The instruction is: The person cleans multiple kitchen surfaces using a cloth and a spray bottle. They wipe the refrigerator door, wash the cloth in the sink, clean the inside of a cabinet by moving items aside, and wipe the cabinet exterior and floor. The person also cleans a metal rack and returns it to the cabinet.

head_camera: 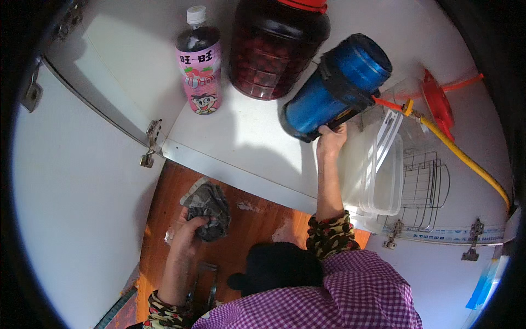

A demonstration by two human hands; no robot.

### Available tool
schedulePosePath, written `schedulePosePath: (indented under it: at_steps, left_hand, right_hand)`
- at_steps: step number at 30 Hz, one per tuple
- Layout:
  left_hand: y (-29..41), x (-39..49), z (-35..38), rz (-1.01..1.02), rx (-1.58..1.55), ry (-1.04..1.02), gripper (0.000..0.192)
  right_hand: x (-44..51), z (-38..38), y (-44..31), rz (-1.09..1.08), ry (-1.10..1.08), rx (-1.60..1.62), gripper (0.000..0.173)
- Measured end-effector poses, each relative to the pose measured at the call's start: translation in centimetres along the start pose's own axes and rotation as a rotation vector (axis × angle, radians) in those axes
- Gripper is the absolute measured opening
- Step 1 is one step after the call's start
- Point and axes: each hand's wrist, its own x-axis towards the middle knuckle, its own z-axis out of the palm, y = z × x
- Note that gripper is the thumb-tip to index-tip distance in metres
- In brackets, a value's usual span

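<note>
A folded grey cloth [209,209] is in my left hand [191,226], pinched under the thumb above the wooden floor. My right hand [332,140] grips the handle near the base of a blue vacuum flask [324,98], which leans to the right inside the white cabinet. Behind it stands a large dark plastic jar [271,53] with a red lid. To the left, a pink-labelled bottle [199,74] with a white cap stands upright on the cabinet's white floor panel [254,144].
Right of my right arm are clear plastic containers [382,177], a wire rack [423,189] and a yellow gas hose [464,152]. A red plastic object [437,103] lies behind the hose. An open cabinet door [82,177] with metal hinges [152,144] flanks my left side.
</note>
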Motion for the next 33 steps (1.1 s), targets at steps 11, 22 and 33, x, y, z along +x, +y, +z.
schedulePosePath:
  at_steps: [11, 22, 33]
  left_hand:
    - [-0.5, 0.8, -0.4, -0.049, -0.070, 0.046, 0.053]
    - [-0.8, 1.0, -1.4, -0.099, -0.019, 0.085, 0.047]
    - [2.1, 1.9, 4.5, -0.002, -0.035, -0.116, 0.053]
  right_hand:
    - [9.5, 2.3, 4.4, -0.027, 0.108, -0.012, 0.050]
    - [15.8, 9.2, 6.1, 0.051, 0.242, 0.060, 0.032]
    - [13.8, 10.4, 4.2, 0.213, -0.183, 0.175, 0.048]
